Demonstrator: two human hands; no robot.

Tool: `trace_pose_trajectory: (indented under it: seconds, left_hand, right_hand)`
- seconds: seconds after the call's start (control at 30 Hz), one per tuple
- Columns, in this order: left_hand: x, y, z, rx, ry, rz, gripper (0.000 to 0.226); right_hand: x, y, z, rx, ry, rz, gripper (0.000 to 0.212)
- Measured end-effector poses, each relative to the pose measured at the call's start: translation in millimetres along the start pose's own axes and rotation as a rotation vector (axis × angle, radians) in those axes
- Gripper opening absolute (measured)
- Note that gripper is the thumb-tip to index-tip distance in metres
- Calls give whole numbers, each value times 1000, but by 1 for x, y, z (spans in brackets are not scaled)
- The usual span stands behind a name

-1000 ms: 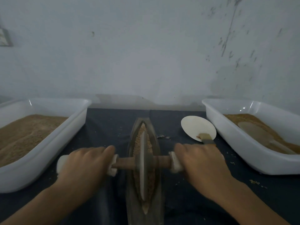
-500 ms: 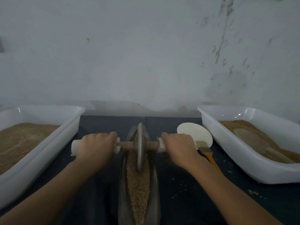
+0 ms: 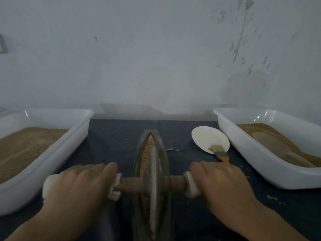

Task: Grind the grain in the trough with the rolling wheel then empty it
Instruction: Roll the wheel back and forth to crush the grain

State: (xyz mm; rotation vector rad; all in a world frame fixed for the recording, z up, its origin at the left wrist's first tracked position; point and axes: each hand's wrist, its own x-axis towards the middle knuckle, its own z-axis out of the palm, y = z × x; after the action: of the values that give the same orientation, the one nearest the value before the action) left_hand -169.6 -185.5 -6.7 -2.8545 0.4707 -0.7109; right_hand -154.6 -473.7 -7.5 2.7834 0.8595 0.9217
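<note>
Rolling wheel: thin grey disc, standing upright on edge in the trough, rim pale and worn. Brown wooden axle runs through its hub, sticking out both sides, with white wrapped grips at the ends. Wheel sits about mid-length of the trough, closer to the near half in the view.

Trough: dark, narrow, boat-shaped, pointed at the far end, lying lengthwise away from the person at table centre. Grain is tan and coarse, heaped along the channel ahead of the wheel and visible beside it too.

Left hand: on the left white grip, fingers curled over the top, holding it. Right hand: same on the right white grip, fingers wrapped over. Both blurred; thumbs hidden under.

Containers:
- Left white tub: rectangular, holds a fine brown powder, sloped higher toward the left.
- Right white tub: holds tan granular stuff, with a flat pale paddle lying on top.
- White round dish between trough and right tub, a small brush with orange handle resting bristles-first on its near edge, a little tan residue there.

All on a dark tablecloth, scattered specks near the right tub.
</note>
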Motion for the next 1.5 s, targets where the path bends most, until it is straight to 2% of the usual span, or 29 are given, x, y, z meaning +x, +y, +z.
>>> trace_pose_trajectory:
  seconds: [0.07,0.1,0.17,0.23,0.37,0.47,0.6,0.77,0.8,0.9,1.07,1.17,1.27,1.4,1.5]
  left_hand:
    - [-12,-2,-6,-101,150,54,29]
    - [-13,-3,-3,-97,164,57,30]
    - [-5,-4,3,-64,53,36,43]
    - [15,-5,20,28,-60,-12,45]
    - [66,-23,72,21,-34,-186,25]
    - [100,-34,85,-11,-6,-222,22]
    - [113,-30,78,95,16,-202,23]
    - [54,-9,39,108,12,-76,36]
    - [39,-4,27,97,23,-26,42]
    - [1,2,-3,25,157,71,48]
    - [-13,-1,0,-9,146,38,38]
    - [13,-3,20,30,-8,-31,41]
    - [54,-17,51,55,-70,-181,29]
    - [104,-33,75,33,-43,-214,26]
    - [121,-37,75,80,-20,-206,17]
  right_hand:
    - [-6,-2,-11,-39,23,-14,55]
    - [-6,-2,-12,-46,11,-4,57]
    - [-1,0,-2,-47,-23,28,56]
    - [12,3,14,-37,-106,47,49]
    - [66,23,54,-152,-164,93,26]
    - [105,40,79,-166,-134,149,24]
    - [109,45,95,-132,-151,203,26]
    - [48,27,57,40,-248,172,25]
    - [34,20,43,31,-241,139,32]
    - [-1,4,3,3,-51,59,50]
    - [-8,4,-3,-62,9,8,46]
    - [12,11,24,-71,5,13,48]
    - [48,28,59,-163,-79,39,44]
    - [96,49,92,-191,-106,184,30]
    - [111,51,95,-178,-141,223,27]
